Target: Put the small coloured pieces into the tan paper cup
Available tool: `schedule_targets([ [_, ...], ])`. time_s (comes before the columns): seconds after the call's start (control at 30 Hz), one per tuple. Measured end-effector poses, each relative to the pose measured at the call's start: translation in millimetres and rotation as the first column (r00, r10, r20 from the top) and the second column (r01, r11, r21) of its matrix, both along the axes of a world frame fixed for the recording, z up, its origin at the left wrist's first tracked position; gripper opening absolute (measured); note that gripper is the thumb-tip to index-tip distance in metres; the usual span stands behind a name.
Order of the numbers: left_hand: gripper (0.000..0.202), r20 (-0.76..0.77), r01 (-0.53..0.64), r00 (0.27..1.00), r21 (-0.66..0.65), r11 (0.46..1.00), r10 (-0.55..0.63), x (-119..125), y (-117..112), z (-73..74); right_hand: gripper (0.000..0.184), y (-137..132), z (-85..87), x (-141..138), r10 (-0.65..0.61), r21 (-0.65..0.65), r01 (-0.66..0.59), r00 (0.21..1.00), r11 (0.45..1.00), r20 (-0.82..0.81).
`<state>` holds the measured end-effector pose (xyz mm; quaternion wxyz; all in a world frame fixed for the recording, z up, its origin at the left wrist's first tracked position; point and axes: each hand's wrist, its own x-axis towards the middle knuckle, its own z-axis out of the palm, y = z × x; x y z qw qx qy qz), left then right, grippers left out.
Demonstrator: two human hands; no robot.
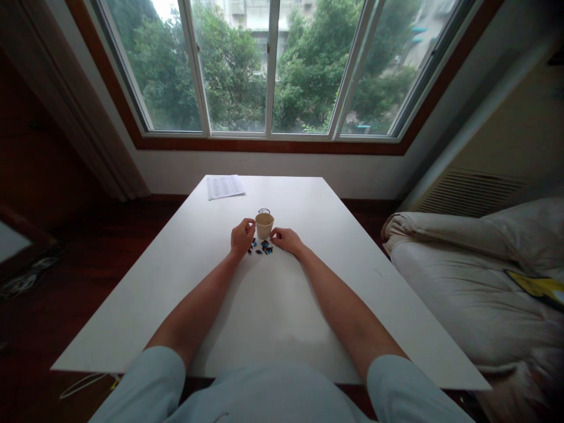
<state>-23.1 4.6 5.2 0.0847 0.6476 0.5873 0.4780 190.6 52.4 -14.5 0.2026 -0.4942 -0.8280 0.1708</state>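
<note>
A light-brown paper cup [264, 227] stands upright on the white table [282, 305], its opening facing up. My left hand [242, 237] is at the cup's left side, with thumb and forefinger pinched at the wall just below the rim. On the other side, my right hand [287, 240] rests low by the cup's base with its fingers bent together; whether something small is in them is hidden. Several small dark pieces with blue parts [265, 247] lie scattered on the tabletop in front of the cup, between my hands. They are too small to name.
Behind the cup lies a thin dark loop, perhaps glasses or a cord [264, 210]. Printed paper sheets [225, 187] lie at the table's far left corner. A padded pale sofa [467, 282] stands to the right. Beyond the table is a wide window [268, 76].
</note>
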Motion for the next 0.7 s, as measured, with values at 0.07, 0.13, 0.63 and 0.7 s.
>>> schedule_targets([
  [0.07,0.026,-0.011,-0.005,1.000,0.016,1.000,0.005,-1.4,1.0,-1.4,0.020,-0.6,0.7,-0.1,-0.004,-0.002,0.004,1.000,1.000,0.002],
  [0.13,0.026,-0.009,-0.037,0.999,0.023,0.999,0.037,-6.8,3.8,-3.8,0.020,-1.0,0.9,0.1,-0.005,-0.004,0.005,1.000,1.000,0.003],
  [0.63,0.034,-0.294,-0.198,0.947,-0.228,0.953,0.126,-52.0,34.5,-38.1,0.020,-1.9,-0.5,0.2,-0.022,-0.017,0.022,1.000,1.000,-0.014],
  [0.7,0.034,-0.358,-0.173,0.930,-0.222,0.960,0.085,-48.1,32.8,-39.0,0.020,-2.3,0.2,0.2,-0.022,-0.018,0.022,1.000,1.000,-0.012],
])
